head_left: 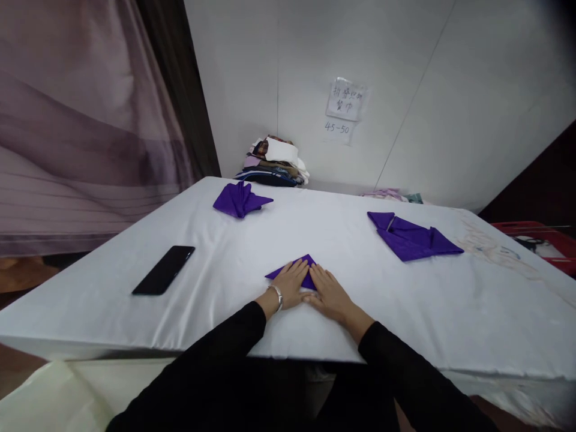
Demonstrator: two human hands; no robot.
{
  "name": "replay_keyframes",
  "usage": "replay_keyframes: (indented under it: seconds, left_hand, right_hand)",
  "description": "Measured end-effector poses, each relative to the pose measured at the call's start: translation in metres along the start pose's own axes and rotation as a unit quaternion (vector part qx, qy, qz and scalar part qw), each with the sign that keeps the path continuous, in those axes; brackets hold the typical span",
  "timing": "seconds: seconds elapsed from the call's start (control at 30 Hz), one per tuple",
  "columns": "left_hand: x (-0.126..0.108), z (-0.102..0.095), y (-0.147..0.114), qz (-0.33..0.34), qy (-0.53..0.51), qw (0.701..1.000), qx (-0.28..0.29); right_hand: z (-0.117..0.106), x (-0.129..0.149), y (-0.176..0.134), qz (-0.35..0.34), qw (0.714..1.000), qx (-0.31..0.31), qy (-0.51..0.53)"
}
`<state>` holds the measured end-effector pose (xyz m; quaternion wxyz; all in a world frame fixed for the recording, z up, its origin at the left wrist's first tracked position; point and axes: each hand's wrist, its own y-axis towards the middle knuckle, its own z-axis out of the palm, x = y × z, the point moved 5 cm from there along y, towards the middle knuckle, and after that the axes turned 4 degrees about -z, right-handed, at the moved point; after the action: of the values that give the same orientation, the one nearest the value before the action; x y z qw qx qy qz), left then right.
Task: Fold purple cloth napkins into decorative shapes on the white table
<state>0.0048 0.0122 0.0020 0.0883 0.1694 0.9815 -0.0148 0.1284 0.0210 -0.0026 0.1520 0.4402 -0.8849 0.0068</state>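
Note:
A purple cloth napkin (308,260), folded to a pointed shape, lies on the white-covered table (225,324) in front of me. My left hand (290,285) presses flat on its left part, fingers stretched out, with a silver bracelet on the wrist. Flat on the right part rests my right hand (330,294), its fingers also extended. The two hands nearly meet at the napkin's middle and hide much of it. One corner sticks out at the left, another points away from me at the top.
Two more folded purple napkins lie farther off: one at back left (238,201), one at right (411,237). A black phone (164,270) is on the left. A pile of folded cloths (274,162) stands by the wall, below a handwritten paper sign (345,100).

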Motion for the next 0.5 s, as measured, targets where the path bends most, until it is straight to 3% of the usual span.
replay_keyframes:
  seconds: [0.3, 0.5]
  left_hand:
    - [0.039, -0.009, -0.032, -0.071, -0.010, 0.997, 0.004]
    - [0.059, -0.018, -0.042, -0.141, -0.007, 0.989, 0.045]
  right_hand:
    - [-0.008, -0.005, -0.020, 0.018, 0.999, 0.041, -0.011]
    - [-0.010, -0.006, -0.032, 0.027, 0.999, 0.045, -0.016]
